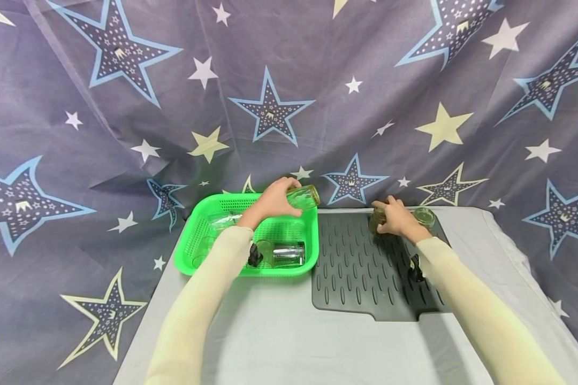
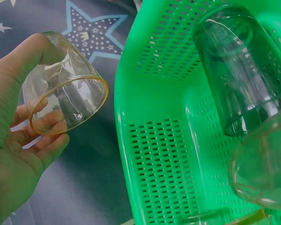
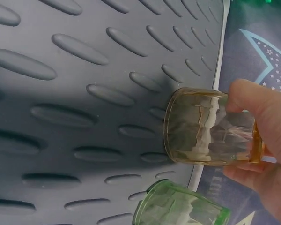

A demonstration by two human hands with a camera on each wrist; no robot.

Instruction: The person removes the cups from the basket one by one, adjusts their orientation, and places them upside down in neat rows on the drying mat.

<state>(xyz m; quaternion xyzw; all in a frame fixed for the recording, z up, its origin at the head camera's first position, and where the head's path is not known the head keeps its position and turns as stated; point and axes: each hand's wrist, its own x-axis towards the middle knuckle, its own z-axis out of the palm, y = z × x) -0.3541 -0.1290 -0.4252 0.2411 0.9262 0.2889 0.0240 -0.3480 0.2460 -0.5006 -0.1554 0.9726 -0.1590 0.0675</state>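
Note:
My left hand [image 1: 278, 199] grips a clear glass tumbler [image 2: 77, 65] with an amber-tinted rim, tipped on its side above the right back corner of the green plastic basket [image 1: 180, 240]. In the left wrist view, the thumb lies on one side of that glass and the fingers curl round the other. Over at the back of the dark ridged mat [image 1: 351, 262], my right hand [image 1: 397, 219] holds an amber glass [image 3: 192, 126] between thumb and fingers. One end of it meets or nearly meets the mat. Close beside it stands a green-tinted glass [image 3: 178, 206].
More glasses lie in the basket, among them a clear tumbler [image 1: 289, 254] at its front right and a large smooth glass [image 2: 239, 70]. Basket and mat sit side by side on a pale covered table [image 1: 308, 342]. A star-patterned curtain [image 1: 337, 128] hangs right behind them.

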